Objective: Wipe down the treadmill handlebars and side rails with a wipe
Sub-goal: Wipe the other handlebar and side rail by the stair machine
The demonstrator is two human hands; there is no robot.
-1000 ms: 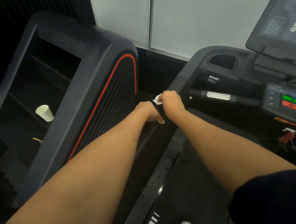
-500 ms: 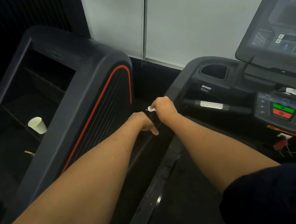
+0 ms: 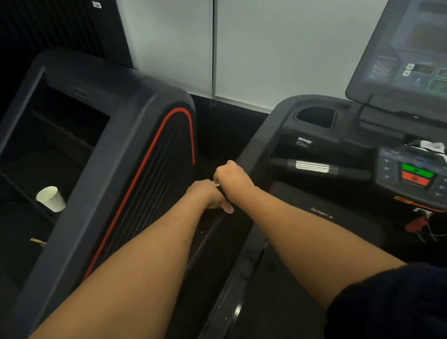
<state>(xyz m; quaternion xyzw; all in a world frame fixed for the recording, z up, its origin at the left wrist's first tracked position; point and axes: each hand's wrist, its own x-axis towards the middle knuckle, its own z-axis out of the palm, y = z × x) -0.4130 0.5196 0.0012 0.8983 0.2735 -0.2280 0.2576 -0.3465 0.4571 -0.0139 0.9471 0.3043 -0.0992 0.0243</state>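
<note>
Evidently the right hand [image 3: 231, 179] curls round the left handrail [image 3: 253, 148], wipe [image 3: 215, 183] peeking out at its 9 o'clock, while the left hand [image 3: 208, 195], at 7 o'clock, grips the rail too, likely to brace the rubbing.

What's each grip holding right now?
Left grip: closed around the handrail.
Right grip: closed on the wipe, pressed against the handrail.

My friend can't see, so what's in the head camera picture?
The right hand holds a white wipe on a dark treadmill handrail, the left hand gripping it just behind. A paper cup rests in the machine alongside.
</note>
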